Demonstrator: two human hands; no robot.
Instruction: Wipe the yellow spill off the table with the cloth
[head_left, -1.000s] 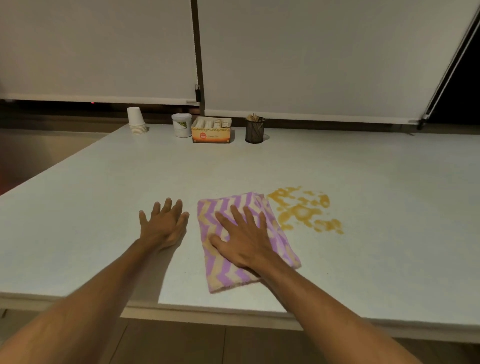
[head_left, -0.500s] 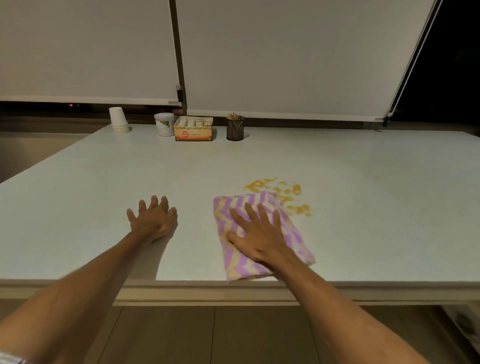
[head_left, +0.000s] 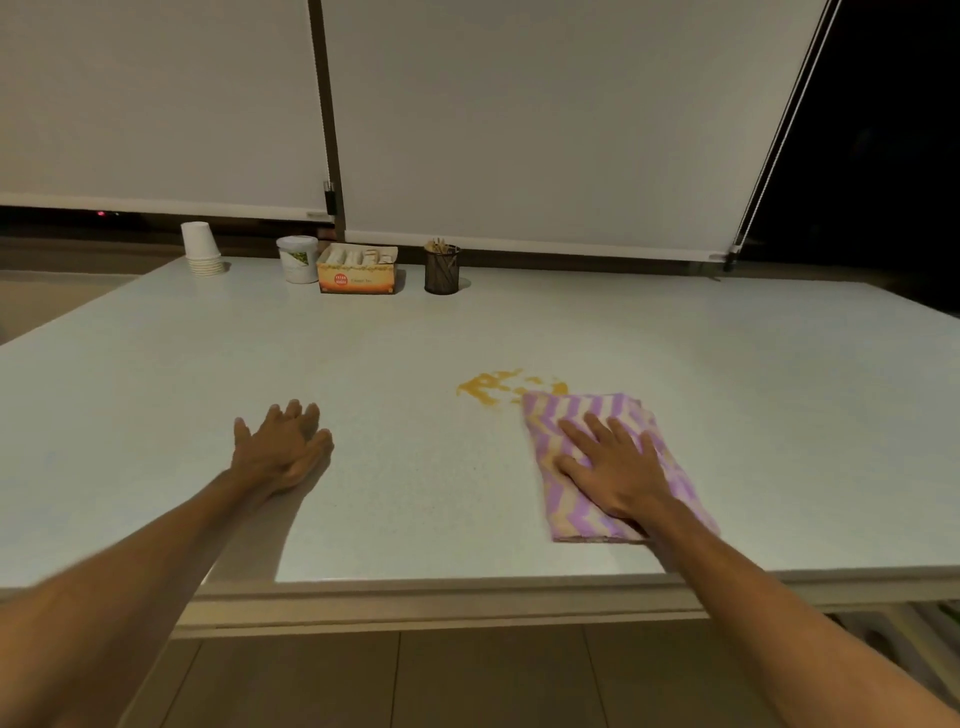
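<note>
Head view: right hand (head_left: 615, 467) lies flat, fingers spread, pressing the cloth (head_left: 613, 462); left hand (head_left: 280, 447) rests open and empty on the table (head_left: 156, 389). Spill (head_left: 488, 387) is part-covered at the cloth's far corner. Risk: light pressure smears yellow outward.

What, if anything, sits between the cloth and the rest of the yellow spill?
Nothing visible. The right hand lies flat on the cloth, whose far left corner already overlaps the yellow spill. The remaining spill lies just left of that corner on bare table. The left hand rests well off to the left.
</note>
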